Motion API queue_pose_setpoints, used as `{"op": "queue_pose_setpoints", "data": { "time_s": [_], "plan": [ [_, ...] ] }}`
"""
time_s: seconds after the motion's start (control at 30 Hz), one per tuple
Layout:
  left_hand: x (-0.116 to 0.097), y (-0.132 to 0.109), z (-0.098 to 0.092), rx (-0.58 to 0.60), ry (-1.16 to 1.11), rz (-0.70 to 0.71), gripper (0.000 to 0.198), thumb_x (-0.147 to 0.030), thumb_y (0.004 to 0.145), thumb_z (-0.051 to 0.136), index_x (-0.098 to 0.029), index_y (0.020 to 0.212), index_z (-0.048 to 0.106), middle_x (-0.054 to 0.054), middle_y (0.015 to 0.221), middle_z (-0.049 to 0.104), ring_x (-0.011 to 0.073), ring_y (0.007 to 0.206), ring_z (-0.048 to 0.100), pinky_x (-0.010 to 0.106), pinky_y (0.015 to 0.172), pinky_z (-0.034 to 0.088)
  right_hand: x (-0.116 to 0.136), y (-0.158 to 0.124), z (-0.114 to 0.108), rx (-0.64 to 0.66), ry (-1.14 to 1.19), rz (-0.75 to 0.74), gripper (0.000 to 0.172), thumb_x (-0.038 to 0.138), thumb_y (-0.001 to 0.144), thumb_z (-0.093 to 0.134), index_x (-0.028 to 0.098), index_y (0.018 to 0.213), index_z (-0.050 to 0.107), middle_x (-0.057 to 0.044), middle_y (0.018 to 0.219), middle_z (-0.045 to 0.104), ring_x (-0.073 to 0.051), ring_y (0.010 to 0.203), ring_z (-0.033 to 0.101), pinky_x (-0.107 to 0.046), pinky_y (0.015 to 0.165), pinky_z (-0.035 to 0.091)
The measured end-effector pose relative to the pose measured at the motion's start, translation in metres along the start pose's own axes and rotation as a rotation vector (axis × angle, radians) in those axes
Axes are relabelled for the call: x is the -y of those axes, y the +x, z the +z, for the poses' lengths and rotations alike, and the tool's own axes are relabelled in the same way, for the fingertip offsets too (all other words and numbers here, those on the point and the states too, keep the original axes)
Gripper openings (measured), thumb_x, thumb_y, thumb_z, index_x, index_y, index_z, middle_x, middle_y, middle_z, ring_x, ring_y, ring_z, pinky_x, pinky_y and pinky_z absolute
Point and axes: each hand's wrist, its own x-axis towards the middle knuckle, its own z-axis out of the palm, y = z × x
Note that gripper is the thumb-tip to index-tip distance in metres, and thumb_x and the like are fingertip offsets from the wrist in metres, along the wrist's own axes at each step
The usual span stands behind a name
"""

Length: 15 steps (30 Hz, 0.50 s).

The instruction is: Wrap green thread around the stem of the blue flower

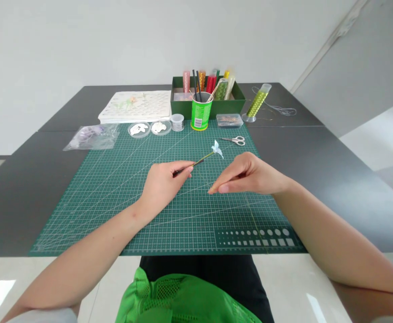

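Observation:
My left hand [164,181] is closed over the mat, pinching a small pale-blue flower [217,149] by its thin yellow-green stem [203,158]. A dark, slim tool [179,171] also lies in that grip; most of it is hidden by the fingers. To the right, my right hand [246,176] is pinched shut with the fingertips pointing left, apart from the flower. Below its palm a fine yellow-green thread [257,220] runs down toward the mat's front edge; the fingers hide where it is gripped.
Beyond my hands on the green cutting mat [115,197] lie small scissors [237,140]. Behind stand a green can [201,114], a box [230,106] of thread spools, a clear case [229,120], dishes of white pieces [139,129], a white tray [115,114], and a yellow-green spool [259,102].

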Motion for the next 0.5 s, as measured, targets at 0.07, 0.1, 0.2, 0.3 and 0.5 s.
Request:
{"op": "queue_pose_setpoints", "data": {
  "time_s": [0.07, 0.1, 0.2, 0.3, 0.5],
  "plan": [
    [-0.001, -0.001, 0.001, 0.091, 0.01, 0.029, 0.019, -0.027, 0.096, 0.066, -0.029, 0.105, 0.083, -0.003, 0.083, 0.082, 0.017, 0.07, 0.076, 0.026, 0.06, 0.055, 0.005, -0.001, 0.001, -0.047, 0.001, -0.019, 0.015, 0.029, 0.087, 0.079, 0.02, 0.098, 0.085, -0.004, 0.074, 0.08, -0.011, 0.052, 0.061, -0.022, 0.043, 0.042],
    [-0.002, -0.002, 0.002, 0.137, 0.021, 0.042, 0.019, -0.027, 0.096, 0.066, -0.03, 0.103, 0.084, -0.004, 0.083, 0.082, 0.0166, 0.069, 0.076, 0.026, 0.061, 0.055, 0.007, -0.001, 0.001, -0.071, -0.007, -0.032, 0.015, 0.028, 0.087, 0.079, 0.021, 0.099, 0.085, -0.004, 0.074, 0.08, -0.012, 0.056, 0.064, -0.022, 0.045, 0.045],
    [-0.005, -0.006, 0.005, 0.254, 0.062, 0.052, 0.019, -0.025, 0.096, 0.066, -0.029, 0.098, 0.084, -0.005, 0.076, 0.081, 0.0134, 0.053, 0.069, 0.024, 0.05, 0.048, 0.011, -0.003, 0.0, -0.143, -0.08, -0.048, 0.015, 0.027, 0.088, 0.077, 0.024, 0.1, 0.085, -0.003, 0.077, 0.08, -0.016, 0.065, 0.071, -0.024, 0.05, 0.052],
    [-0.009, -0.009, 0.008, 0.306, 0.069, 0.084, 0.019, -0.024, 0.095, 0.066, -0.029, 0.1, 0.084, -0.005, 0.076, 0.081, 0.0118, 0.046, 0.064, 0.025, 0.045, 0.044, 0.01, -0.004, -0.002, -0.222, -0.199, -0.006, 0.018, 0.032, 0.089, 0.076, 0.024, 0.102, 0.085, -0.003, 0.075, 0.08, -0.017, 0.066, 0.072, -0.024, 0.049, 0.051],
    [-0.011, -0.012, 0.011, 0.358, 0.023, 0.133, 0.018, -0.022, 0.095, 0.068, -0.029, 0.1, 0.084, -0.006, 0.079, 0.082, 0.0121, 0.049, 0.067, 0.024, 0.046, 0.047, -0.001, -0.002, -0.008, -0.3, -0.277, 0.034, 0.021, 0.035, 0.089, 0.074, 0.024, 0.103, 0.085, -0.004, 0.087, 0.082, -0.018, 0.076, 0.074, -0.025, 0.054, 0.054]
  ]
}}
